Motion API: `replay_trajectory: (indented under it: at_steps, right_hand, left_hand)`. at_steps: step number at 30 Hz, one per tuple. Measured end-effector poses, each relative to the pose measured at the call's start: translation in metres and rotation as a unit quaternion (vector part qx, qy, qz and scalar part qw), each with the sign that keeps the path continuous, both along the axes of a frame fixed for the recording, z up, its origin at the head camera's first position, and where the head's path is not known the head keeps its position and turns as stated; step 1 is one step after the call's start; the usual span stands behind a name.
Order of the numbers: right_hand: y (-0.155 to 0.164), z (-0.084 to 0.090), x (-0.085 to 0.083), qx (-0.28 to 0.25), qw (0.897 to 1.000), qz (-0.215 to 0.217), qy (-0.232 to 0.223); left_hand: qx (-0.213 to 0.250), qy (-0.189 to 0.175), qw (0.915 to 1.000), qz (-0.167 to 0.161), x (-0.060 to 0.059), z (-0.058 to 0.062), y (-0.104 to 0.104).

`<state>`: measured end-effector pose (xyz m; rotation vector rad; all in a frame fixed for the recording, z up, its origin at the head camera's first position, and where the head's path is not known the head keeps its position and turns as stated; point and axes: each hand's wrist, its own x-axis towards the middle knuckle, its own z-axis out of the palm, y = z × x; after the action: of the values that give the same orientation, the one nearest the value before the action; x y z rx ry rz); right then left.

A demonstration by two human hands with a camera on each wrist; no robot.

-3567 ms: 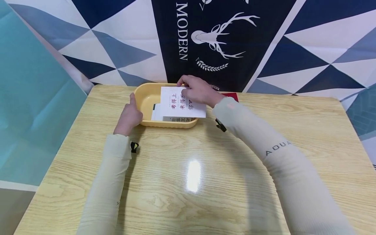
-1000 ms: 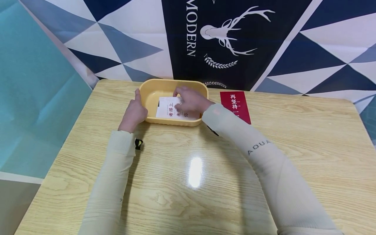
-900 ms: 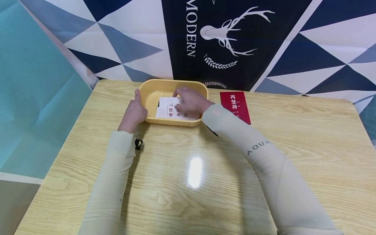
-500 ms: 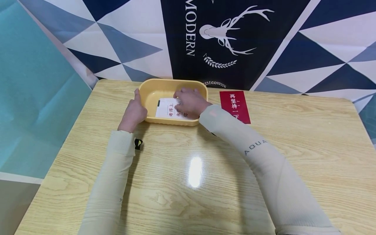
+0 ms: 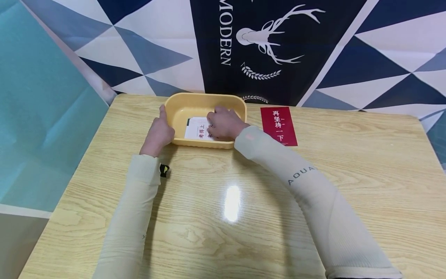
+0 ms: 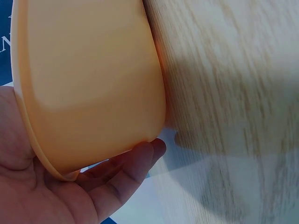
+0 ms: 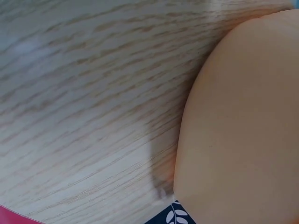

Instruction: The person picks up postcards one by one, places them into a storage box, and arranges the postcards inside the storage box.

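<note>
A yellow plastic basin (image 5: pixel 205 144) stands against the wall at the table's back. My left hand (image 5: pixel 157 133) grips its left end; in the left wrist view the fingers (image 6: pixel 124 179) curl against the outer wall beneath the rim. White cards (image 5: pixel 195 128) with printed characters lie inside, one over a dark-edged one. My right hand (image 5: pixel 226 123) is down in the basin over their right part, fingers bent. Its fingertips' hold on the cards is hidden. The right wrist view shows only the basin's outer wall (image 7: pixel 243 121) and the table, no hand.
A red card (image 5: pixel 278 126) with white characters lies on the wooden table (image 5: pixel 216 240), right of the basin. Behind rises a patterned wall cloth (image 5: pixel 167 50) with a deer print. A small black and yellow piece (image 5: pixel 164 170) is by the left wrist.
At the earliest frame my right hand held the white card above the basin; now that card lies inside. Since then the right hand has shifted slightly right over the cards. The left hand stays put.
</note>
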<state>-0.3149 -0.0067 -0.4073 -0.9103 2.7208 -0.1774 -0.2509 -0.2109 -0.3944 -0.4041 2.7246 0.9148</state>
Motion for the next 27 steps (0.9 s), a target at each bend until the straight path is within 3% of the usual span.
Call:
replay_trajectory:
  at_steps: [12,27]
  right_hand:
    - [0.012,0.014,0.005,-0.011,1.0,-0.019,-0.004]
    - [0.056,0.06,0.009,-0.04,0.994,-0.079,0.057]
  left_hand:
    - [0.004,-0.006,1.0,0.001,0.001,0.005,0.006]
    - [0.022,-0.005,0.9997,-0.009,0.008,0.007,0.003]
